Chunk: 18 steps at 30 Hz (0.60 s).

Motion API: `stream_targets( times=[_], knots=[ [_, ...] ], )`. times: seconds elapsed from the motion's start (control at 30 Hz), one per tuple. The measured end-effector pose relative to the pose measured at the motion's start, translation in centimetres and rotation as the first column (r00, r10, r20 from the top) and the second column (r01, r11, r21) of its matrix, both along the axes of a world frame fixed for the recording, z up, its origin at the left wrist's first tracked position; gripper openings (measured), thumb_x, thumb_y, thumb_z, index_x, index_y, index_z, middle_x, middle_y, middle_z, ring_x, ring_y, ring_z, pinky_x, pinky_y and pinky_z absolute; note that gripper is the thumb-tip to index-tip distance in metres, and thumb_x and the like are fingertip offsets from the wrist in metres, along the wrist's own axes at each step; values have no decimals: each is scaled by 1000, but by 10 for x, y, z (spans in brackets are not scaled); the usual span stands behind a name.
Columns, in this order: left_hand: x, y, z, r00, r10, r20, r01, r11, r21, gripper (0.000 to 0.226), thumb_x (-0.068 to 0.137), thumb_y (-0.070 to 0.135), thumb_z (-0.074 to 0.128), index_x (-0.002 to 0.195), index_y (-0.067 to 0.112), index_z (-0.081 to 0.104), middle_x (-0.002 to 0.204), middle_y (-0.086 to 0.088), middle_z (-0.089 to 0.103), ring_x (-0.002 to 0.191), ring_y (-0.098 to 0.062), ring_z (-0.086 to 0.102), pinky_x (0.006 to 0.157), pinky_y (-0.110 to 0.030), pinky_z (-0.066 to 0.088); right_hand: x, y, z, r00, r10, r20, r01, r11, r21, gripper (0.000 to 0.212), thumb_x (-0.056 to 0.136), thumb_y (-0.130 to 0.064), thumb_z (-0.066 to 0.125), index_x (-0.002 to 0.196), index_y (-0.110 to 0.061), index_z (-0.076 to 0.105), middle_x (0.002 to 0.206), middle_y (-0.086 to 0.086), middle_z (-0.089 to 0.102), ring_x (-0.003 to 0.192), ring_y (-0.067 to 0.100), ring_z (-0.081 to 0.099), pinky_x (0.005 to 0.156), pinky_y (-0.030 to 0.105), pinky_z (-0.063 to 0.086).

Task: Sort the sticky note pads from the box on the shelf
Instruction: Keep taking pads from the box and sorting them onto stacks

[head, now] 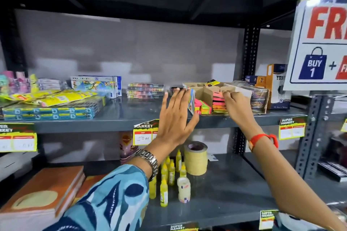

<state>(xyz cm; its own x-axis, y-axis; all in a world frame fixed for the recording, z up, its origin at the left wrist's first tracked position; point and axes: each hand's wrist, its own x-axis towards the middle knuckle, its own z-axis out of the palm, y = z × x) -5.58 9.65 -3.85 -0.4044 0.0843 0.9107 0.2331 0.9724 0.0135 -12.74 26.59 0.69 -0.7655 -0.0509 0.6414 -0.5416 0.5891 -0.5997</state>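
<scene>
The sorting is looking barely begun, as far as this view shows. The cardboard box [206, 90] is sitting on the middle shelf [122, 116], opened out and torn down at the front, and nearly all the sticky note pads [204, 107] are still lying bunched together at its front, on its flattened flap. No separate row or stack of pads is showing anywhere else along the shelf, so most of the work is judged to be ahead: taking the pads out, grouping them and setting them in order.

The left hand [174, 116] is reaching in with its fingers [185, 95] spread flat and released, pressing against the printed side flap of the box and gripping nothing. The right hand [236, 105] is working at the other side, its fingers [226, 93] curled at the cardboard divider edge above the pads; whether they are pinching the card or only touching it cannot be told from here.

The pads themselves are looking small and blocky, in neon pink, green, orange and yellow, stacked loosely in uneven piles. One dark and yellow packet [213, 82] is sticking up at the back of the box.
</scene>
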Motion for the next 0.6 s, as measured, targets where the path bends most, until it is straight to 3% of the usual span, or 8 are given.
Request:
stream_targets(
  times=[0.13, 0.27, 0.33, 0.43, 0.5, 0.6],
  knots=[
    [-7, 12, 6, 998, -42, 54, 39, 998, 52, 66, 93, 46, 34, 144, 4, 35, 148, -13, 40, 139, -25, 31, 118, -41, 15, -5, 8, -3, 1000, -1, -20, 4, 989, 145, 21, 92, -7, 51, 107, 2, 63, 101, 26, 68, 95, 39, 61, 87, 45, 50],
    [-9, 15, 6, 991, 46, 122, -53, 997, 56, 69, 91, 47, 32, 141, 0, 37, 147, -17, 41, 137, -29, 33, 117, -46, 15, -5, 13, -8, 999, 25, -30, -22, 994, 103, 41, 87, -14, 64, 126, -3, 54, 119, 27, 61, 108, 40, 58, 96, 45, 45],
    [-16, 17, 8, 977, 110, 182, -120, 992, 45, 69, 95, 49, 33, 145, 2, 31, 151, -16, 35, 140, -27, 28, 118, -44, 6, -4, 16, -12, 1000, 17, -1, -17, 994, 107, 53, 86, -17, 66, 133, -6, 44, 125, 27, 55, 112, 42, 54, 97, 46, 43],
    [-30, 19, 6, 951, 169, 258, -198, 976, 91, 74, 96, 54, 31, 148, 2, 23, 153, -15, 32, 140, -24, 28, 118, -43, -7, 0, 11, -13, 1000, -4, 14, 2, 989, 145, 67, 82, -6, 69, 139, -5, 34, 122, 31, 55, 111, 44, 53, 94, 43, 42],
    [-38, 23, 7, 937, 200, 288, -237, 967, 98, 82, 91, 60, 21, 148, 1, 24, 148, -14, 41, 135, -22, 38, 117, -43, -12, -4, 9, -12, 999, -49, -13, 51, 984, 168, 73, 81, -3, 69, 142, -7, 30, 124, 34, 51, 113, 45, 50, 96, 42, 40],
    [-42, 25, 4, 937, 193, 291, -230, 968, 99, 86, 84, 63, 14, 143, 3, 34, 128, -11, 61, 119, -21, 55, 115, -47, -14, -7, 11, -13, 999, -41, -19, 43, 992, 120, 70, 78, -9, 74, 138, -10, 38, 121, 27, 58, 111, 39, 54, 94, 38, 42]
  ],
)
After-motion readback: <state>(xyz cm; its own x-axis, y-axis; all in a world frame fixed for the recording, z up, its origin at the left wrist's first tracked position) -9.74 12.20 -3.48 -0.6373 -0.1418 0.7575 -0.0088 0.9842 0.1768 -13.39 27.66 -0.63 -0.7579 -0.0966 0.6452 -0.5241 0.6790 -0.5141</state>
